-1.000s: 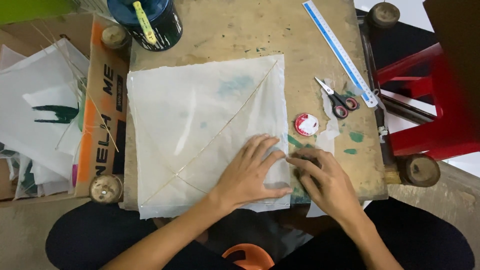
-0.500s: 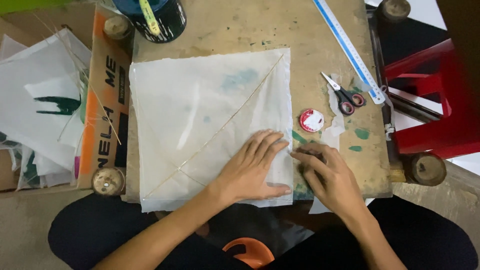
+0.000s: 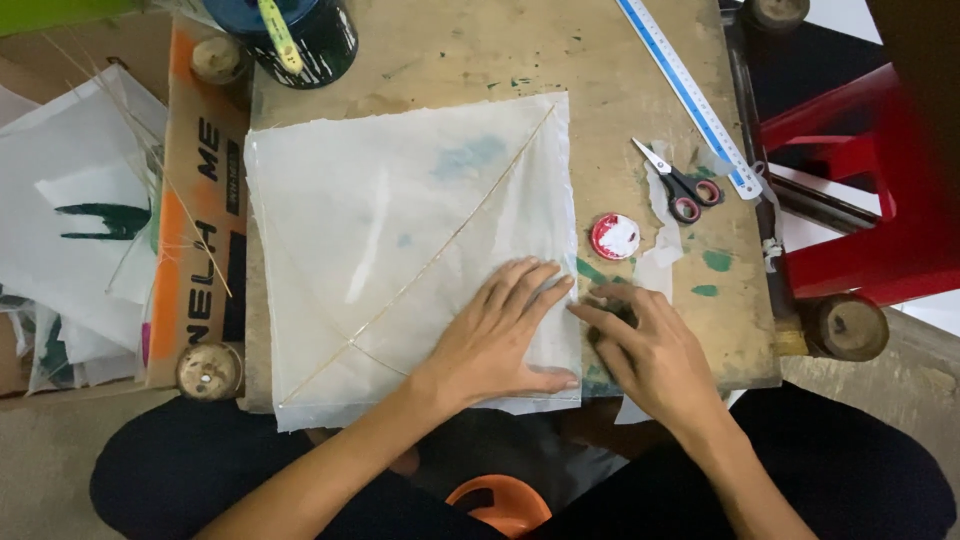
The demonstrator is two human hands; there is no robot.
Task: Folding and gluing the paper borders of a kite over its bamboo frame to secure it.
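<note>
Left hand (image 3: 500, 335): lies flat, palm down, on the lower right part of the white paper sheet (image 3: 400, 230); fingers spread and released, grasping nothing; thumb runs along the sheet's lower edge.
Right hand (image 3: 650, 355): rests just beside the sheet's right edge, close to the left hand; fingers bent down, tips pressing at the paper's edge; whether they pinch anything I cannot tell.
White paper sheet: spread flat over the wooden table (image 3: 640, 60), covering most of its left and middle; its near edge overhangs the table toward the person's lap; a thin stick (image 3: 440, 255) crosses it diagonally from upper right to lower left, and a second fine curved one bows across the lower part.
Right of the sheet: a small round red lid (image 3: 615, 237) near the right hand, then scraps of white paper, then scissors (image 3: 680, 185) with dark handles; a long blue and white ruler (image 3: 685, 90) lies slanted beyond them; green paint smears mark the wood.
Far edge: a dark pot (image 3: 300, 35) stands above the sheet's top left corner.
Left of table: a cardboard piece (image 3: 195, 230); further white sheets (image 3: 70, 230) with thin sticks over them.
Right of table: a red stool (image 3: 880, 200), well apart from the hands.
Near edge: an orange object (image 3: 500, 503) between the person's knees.
</note>
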